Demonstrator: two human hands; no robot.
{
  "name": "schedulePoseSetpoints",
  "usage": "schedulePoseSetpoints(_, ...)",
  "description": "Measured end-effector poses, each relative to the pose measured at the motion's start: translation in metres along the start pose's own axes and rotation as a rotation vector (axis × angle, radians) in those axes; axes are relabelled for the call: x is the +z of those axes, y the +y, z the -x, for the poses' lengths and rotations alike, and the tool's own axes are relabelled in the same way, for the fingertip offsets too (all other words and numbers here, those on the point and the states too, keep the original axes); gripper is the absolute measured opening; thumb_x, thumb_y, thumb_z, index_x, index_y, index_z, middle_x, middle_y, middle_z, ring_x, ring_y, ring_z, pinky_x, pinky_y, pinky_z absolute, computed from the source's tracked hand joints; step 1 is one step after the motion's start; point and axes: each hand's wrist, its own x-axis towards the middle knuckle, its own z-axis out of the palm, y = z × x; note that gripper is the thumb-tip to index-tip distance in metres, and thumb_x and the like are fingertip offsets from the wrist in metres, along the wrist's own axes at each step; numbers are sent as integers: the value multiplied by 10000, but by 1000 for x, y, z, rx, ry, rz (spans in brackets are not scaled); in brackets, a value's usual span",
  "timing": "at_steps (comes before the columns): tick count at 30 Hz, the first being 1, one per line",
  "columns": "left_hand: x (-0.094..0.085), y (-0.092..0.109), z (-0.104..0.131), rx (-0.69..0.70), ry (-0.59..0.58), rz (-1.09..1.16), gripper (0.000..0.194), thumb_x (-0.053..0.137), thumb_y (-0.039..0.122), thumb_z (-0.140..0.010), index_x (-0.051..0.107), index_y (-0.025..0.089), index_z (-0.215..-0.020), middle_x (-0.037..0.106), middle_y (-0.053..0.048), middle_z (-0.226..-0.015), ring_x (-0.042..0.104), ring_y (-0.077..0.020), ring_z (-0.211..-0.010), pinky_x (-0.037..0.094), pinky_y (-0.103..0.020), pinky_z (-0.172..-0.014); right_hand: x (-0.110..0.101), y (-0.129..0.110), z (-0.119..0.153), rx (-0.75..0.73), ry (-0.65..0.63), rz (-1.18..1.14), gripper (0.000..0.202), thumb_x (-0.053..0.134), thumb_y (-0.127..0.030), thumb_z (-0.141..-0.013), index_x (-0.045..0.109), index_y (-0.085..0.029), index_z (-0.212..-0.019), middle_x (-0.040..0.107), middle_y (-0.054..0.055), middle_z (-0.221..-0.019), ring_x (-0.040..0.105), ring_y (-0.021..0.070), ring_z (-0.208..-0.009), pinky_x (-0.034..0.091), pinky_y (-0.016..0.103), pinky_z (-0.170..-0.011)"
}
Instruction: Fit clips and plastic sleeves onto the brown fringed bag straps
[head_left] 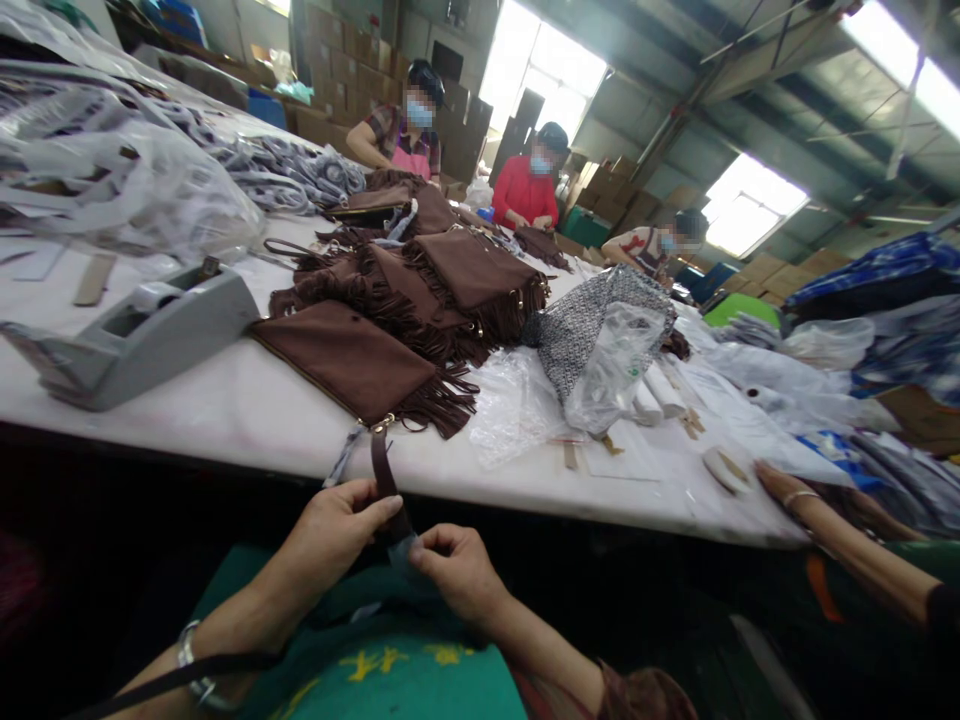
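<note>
At the table's front edge lies a brown fringed bag (352, 362) with a gold zipper and a metal clasp. From its clasp a brown strap (384, 470) hangs down over the edge. My left hand (337, 530) pinches this strap between thumb and fingers. Just to the right and a little lower, my right hand (459, 568) is closed on a thin clear plastic piece (405, 552) at the strap's lower end. Whether that plastic is tape or a bag, I cannot tell. Several more brown fringed bags (480, 268) are heaped behind.
A grey tape dispenser (142, 335) stands on the left of the white table (247, 440). Clear plastic bags (180, 190) and grey straps lie behind it. A black-and-white woven piece (581, 320) is right of the heap. Another person's hand (780, 482) rests at far right; several people work opposite.
</note>
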Motion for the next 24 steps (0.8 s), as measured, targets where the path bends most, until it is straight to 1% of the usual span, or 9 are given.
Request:
schedulePoseSetpoints(2, 2, 4, 1, -27, -25, 17, 406, 765, 526, -585, 692, 152, -727, 652, -36, -616, 468, -132, -495, 332, -242, -465, 1, -1, 0, -2, -4, -1, 236, 743, -363, -710, 708, -130, -691, 608, -5, -608, 479, 107, -567, 366, 241, -580)
schedulePoseSetpoints(5, 3, 3, 0, -46, -16, 25, 416, 770, 522, -559, 692, 150, -729, 614, -15, -569, 427, -116, -459, 294, -237, -444, 1, -2, 1, -10, -9, 5, 204, 739, -340, -705, 714, -138, -691, 619, -4, -622, 496, 115, -588, 374, 242, -595)
schedulePoseSetpoints(8, 1, -2, -3, -32, 2, 17, 398, 759, 516, -580, 696, 154, -734, 627, -20, -586, 453, -126, -476, 311, -241, -450, 1, -1, 1, -7, -13, 4, 185, 738, -323, -693, 710, -141, -688, 614, -7, -620, 495, 115, -582, 374, 245, -597)
schedulePoseSetpoints(12, -2, -8, -5, -17, 2, -32, 381, 740, 510, -614, 700, 155, -745, 663, -41, -634, 478, -142, -495, 348, -251, -459, 0, 2, 1, 2, -15, -16, 223, 745, -351, -693, 711, -131, -697, 609, -5, -613, 479, 109, -573, 362, 239, -580)
schedulePoseSetpoints(18, -5, -9, -4, 33, 18, -123, 337, 720, 484, -664, 716, 162, -764, 694, -51, -677, 527, -166, -538, 374, -254, -481, -2, 2, 1, 2, -30, 4, 251, 743, -382, -709, 729, -131, -710, 613, -6, -607, 479, 108, -571, 361, 236, -579)
schedulePoseSetpoints(24, 0, -9, -1, 12, 15, -81, 317, 728, 493, -655, 690, 181, -697, 626, -13, -571, 475, -144, -466, 326, -247, -440, 0, 4, 1, 7, -9, -16, 225, 748, -360, -701, 735, -136, -722, 624, -5, -615, 492, 113, -569, 363, 240, -576)
